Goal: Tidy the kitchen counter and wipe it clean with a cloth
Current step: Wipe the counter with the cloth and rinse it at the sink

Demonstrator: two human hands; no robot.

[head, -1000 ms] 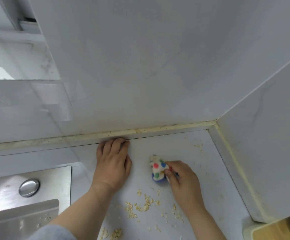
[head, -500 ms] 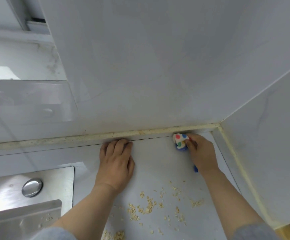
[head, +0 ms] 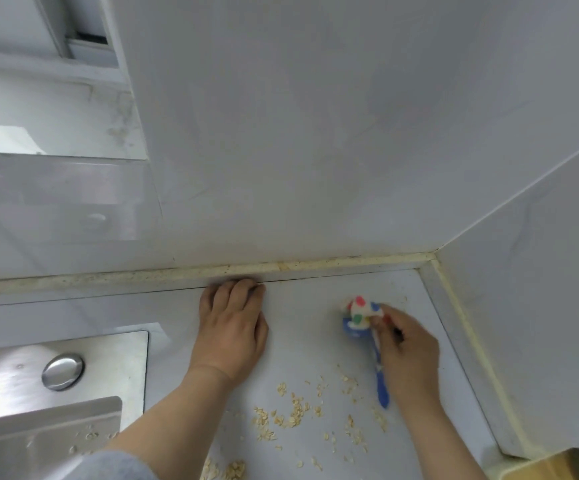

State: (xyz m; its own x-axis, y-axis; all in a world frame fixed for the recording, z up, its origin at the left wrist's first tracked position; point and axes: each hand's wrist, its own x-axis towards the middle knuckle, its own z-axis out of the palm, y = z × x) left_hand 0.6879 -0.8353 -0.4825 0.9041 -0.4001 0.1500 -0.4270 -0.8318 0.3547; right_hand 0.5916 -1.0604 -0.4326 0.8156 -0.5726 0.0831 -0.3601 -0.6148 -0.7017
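My right hand (head: pixel 406 355) grips a bunched white cloth (head: pixel 360 311) with coloured dots and blue edging, pressed onto the pale counter (head: pixel 301 344) near the back right corner. A blue strip of the cloth trails down under my palm. My left hand (head: pixel 231 327) lies flat on the counter, fingertips against the yellowed seam (head: pixel 315 266) at the back wall. Oat flakes (head: pixel 295 415) are scattered over the counter below both hands.
A steel sink surround (head: pixel 114 368) with a round metal cap (head: pixel 62 371) sits at the left. White tiled walls close the counter at the back and right. A wooden surface (head: pixel 558 469) shows at the bottom right corner.
My right hand has drawn the cloth back from the wall seam toward me and slightly left, across the counter. My left hand has stayed in place.
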